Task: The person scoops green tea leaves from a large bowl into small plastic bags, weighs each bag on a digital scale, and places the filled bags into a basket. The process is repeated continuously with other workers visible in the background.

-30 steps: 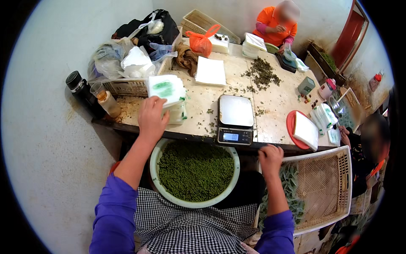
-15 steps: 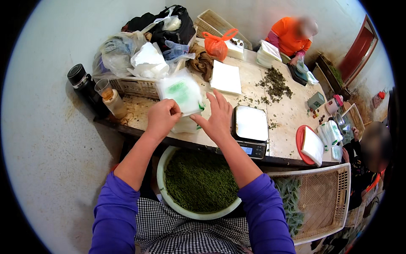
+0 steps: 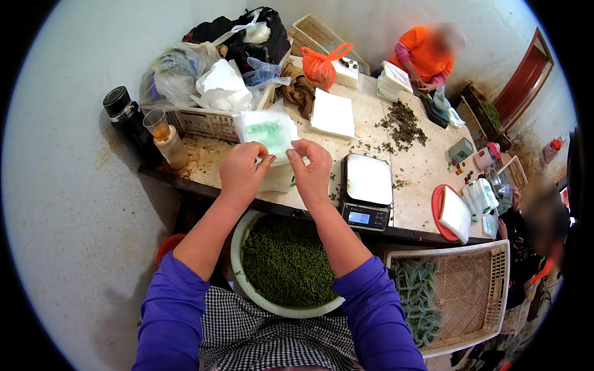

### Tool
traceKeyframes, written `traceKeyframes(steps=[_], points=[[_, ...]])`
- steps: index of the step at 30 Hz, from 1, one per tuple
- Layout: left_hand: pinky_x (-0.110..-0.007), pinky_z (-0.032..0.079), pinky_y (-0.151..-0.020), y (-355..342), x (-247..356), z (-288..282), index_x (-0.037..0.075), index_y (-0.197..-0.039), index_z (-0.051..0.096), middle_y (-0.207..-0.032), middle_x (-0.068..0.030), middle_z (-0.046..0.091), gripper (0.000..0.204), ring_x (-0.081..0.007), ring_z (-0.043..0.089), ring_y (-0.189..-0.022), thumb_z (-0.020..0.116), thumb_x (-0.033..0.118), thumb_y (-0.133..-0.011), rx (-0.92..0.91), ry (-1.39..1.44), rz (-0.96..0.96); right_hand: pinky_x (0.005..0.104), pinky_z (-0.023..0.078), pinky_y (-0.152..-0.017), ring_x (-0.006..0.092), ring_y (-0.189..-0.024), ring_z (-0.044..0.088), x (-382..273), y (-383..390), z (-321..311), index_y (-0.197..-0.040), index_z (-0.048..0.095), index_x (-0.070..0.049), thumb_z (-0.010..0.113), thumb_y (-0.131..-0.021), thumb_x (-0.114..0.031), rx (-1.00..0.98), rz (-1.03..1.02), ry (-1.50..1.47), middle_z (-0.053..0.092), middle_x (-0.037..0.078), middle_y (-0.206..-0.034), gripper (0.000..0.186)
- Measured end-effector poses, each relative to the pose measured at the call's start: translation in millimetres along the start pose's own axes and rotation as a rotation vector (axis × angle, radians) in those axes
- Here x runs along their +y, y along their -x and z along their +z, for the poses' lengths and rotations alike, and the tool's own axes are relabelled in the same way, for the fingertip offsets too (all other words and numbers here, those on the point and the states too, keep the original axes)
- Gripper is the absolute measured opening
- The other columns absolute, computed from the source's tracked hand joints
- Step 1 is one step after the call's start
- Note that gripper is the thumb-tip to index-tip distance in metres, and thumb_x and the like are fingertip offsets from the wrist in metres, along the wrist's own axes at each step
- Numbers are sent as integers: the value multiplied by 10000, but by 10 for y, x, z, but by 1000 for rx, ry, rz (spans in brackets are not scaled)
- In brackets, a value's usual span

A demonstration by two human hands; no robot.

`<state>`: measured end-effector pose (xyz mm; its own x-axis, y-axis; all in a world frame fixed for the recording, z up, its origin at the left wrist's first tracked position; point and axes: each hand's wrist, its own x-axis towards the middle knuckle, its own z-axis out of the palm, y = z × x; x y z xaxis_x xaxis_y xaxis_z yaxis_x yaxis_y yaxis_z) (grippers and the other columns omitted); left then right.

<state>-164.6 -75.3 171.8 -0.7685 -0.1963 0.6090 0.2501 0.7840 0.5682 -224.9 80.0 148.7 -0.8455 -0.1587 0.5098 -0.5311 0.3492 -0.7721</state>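
Observation:
Between my hands is a thin, translucent plastic bag (image 3: 263,128) with green print, upright above the table edge. My left hand (image 3: 242,173) pinches its near left edge, thumb against bent fingers. At the right edge, my right hand (image 3: 314,172) is closed on the same bag with thumb and fingertips. A pile of similar bags (image 3: 279,179) lies on the table under my hands, partly hidden by them. Right of my right hand stands a digital scale (image 3: 367,182) with a bare bright pan. Below my forearms sits a round pale basin (image 3: 238,272) full of small green granules (image 3: 288,266).
A white crate (image 3: 204,125) heaped with bags stands back left, beside a black thermos (image 3: 127,123). White sheets (image 3: 332,113) and dark green scraps (image 3: 403,122) lie on the table. Right of the basin is a crate (image 3: 467,297) with filled packets. Two other people sit farther off.
My right hand has moved left, and its spread fingers have closed on the bag's right edge. My left hand still pinches the bag, which has shifted slightly right.

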Motion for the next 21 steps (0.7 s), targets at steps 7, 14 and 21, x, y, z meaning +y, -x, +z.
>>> traceKeyframes(steps=[7,14,21], points=[[-388,473,-664,211,389,-128,56,-890,688,-790,-70,610,175,-283,583,-758,767,138,-757,68,-179,246,334,504,-783,180,-864,669,-445,239,-137,-1073,643,-16,683,-879,-107,154,153,-268,687,98,-933,218],[-311,457,-574,908,712,-170,-4,-779,651,-749,-70,585,110,-202,574,-642,751,-13,-735,41,273,-85,248,529,-740,124,-817,649,-509,1116,-427,-1173,532,41,656,-929,-83,60,331,-731,647,91,-986,301],[-251,436,-607,1791,879,-101,5,-729,613,-733,-19,572,160,-101,525,-641,751,20,-807,-136,519,-397,254,537,-671,104,-740,649,-269,2000,-652,-1006,601,18,645,-921,-27,15,250,-380,656,49,-861,105]])
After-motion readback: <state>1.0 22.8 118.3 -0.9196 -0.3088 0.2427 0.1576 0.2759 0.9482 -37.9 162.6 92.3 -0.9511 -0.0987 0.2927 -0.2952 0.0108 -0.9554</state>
